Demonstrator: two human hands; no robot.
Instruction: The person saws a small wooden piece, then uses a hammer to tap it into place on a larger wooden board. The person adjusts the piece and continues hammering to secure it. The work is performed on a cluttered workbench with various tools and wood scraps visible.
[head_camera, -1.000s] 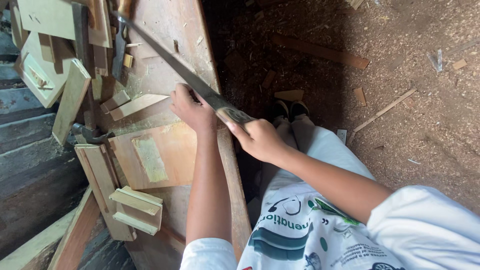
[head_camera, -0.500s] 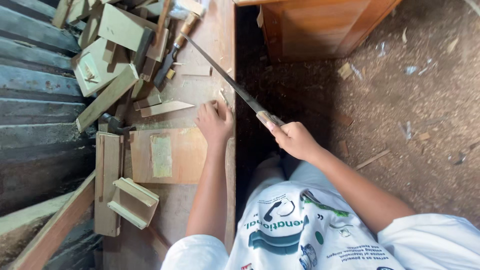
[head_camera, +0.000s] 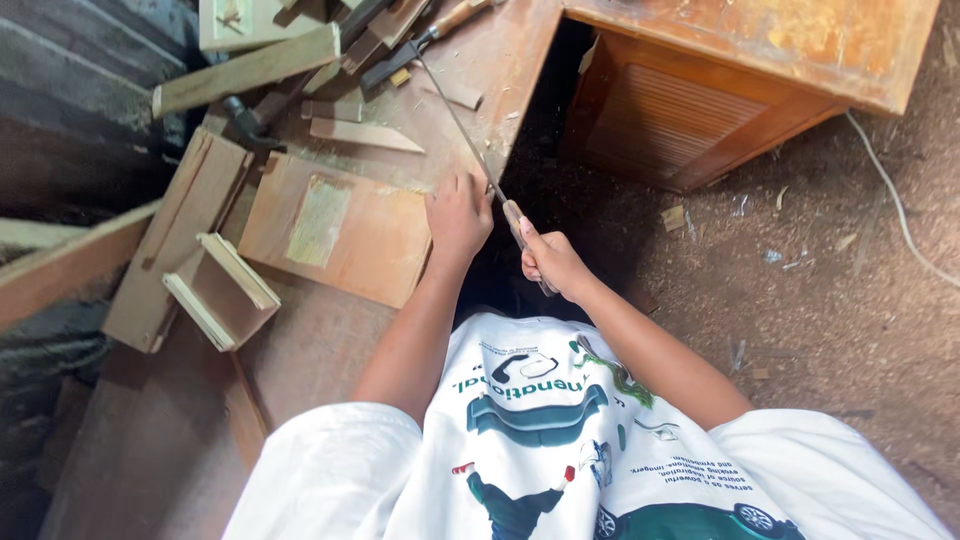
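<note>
Handsaw (head_camera: 462, 130) lies slanted across the wooden desk (head_camera: 330, 330), blade running from the clutter at the far end down to the desk's edge. Cabinet (head_camera: 720, 90) stands w/ a dark gap between it & the desk. Flat board (head_camera: 335, 230) sits by the left hand (head_camera: 457, 215), which presses down palm-flat, gripping nothing, right beside the blade. Right hand (head_camera: 552, 262) is clenched round the saw's handle. Risk, I'd say: blade jumps sideways & nicks those left fingers, they're too close
</note>
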